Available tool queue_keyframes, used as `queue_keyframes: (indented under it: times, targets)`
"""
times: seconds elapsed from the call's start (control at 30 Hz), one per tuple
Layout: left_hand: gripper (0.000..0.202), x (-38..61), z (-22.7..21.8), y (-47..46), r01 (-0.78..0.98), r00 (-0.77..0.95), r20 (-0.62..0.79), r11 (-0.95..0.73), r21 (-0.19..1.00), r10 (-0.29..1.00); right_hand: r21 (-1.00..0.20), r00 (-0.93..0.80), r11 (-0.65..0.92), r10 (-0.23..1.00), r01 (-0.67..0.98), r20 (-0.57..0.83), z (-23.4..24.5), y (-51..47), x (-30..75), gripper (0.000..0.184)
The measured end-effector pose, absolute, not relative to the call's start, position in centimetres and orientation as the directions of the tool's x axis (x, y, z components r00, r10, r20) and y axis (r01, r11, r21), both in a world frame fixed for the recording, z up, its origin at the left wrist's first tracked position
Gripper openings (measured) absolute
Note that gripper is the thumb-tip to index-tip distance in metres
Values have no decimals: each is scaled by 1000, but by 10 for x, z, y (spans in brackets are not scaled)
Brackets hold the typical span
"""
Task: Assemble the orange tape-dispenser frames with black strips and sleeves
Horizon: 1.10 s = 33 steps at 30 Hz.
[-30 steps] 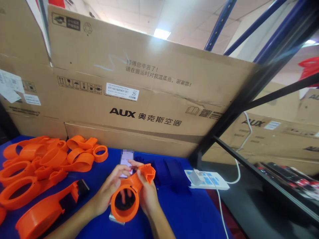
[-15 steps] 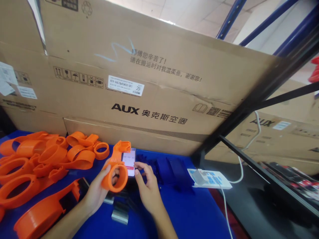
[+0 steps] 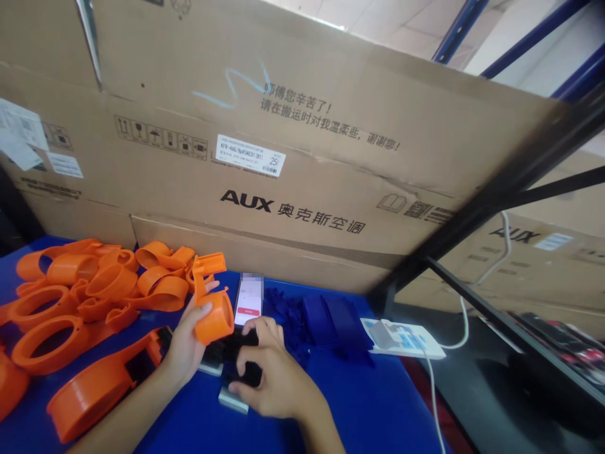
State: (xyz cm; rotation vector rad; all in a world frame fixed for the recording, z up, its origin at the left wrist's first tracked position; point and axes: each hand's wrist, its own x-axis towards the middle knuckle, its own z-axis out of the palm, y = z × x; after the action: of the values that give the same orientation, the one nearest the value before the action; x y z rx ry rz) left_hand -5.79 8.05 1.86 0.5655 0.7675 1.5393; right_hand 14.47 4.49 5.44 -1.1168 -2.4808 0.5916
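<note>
My left hand (image 3: pixel 186 337) is closed around an orange plastic ring with a bracket arm (image 3: pixel 214 317); the ring's opening faces right and the arm points up. My right hand (image 3: pixel 274 369) is low over several small black parts with silvery ends (image 3: pixel 233 400). Its thumb and fingers are curved and apart, with the thumb close to a silvery end. Whether the fingertips touch a part cannot be made out. Just beyond the right hand lies a phone with a lit screen (image 3: pixel 249 299).
Orange ring-shaped parts (image 3: pixel 108 282) are heaped at the left on the blue table (image 3: pixel 368 403), with a larger orange piece (image 3: pixel 92 394) in front. Dark blue pieces (image 3: pixel 333 325) lie right of the phone. A white power strip (image 3: pixel 401 338) is farther right. A large carton (image 3: pixel 302 170) stands behind.
My right hand has moved from beside the phone and orange part down towards the black parts. My left hand has drawn the orange part left, away from the phone, and turned it.
</note>
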Motion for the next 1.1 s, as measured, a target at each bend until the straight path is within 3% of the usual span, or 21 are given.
queue_keyframes:
  times: [0.3,0.57,0.77,0.87,0.97,1.1]
  targets:
    - [55,-58,17,83,-661,-118,-65,-30,750,991,-423,-692,670,711,610,127,49,32,134,36]
    - [58,-58,16,82,-617,-121,-31,-50,786,992,-403,-721,710,675,577,158,50,36,131,19]
    - [51,-57,19,79,-593,-100,-3,-57,803,995,-448,-654,638,743,626,145,48,31,143,39]
    - [47,-57,20,78,-589,-92,19,-70,805,996,-431,-613,579,787,692,72,51,30,147,45]
    - [53,-58,18,78,-589,-66,19,-54,806,998,-400,-631,576,776,713,-8,59,32,147,39]
    - [59,-59,16,78,-587,-58,28,-57,808,998,-389,-671,620,742,681,7,67,33,143,25]
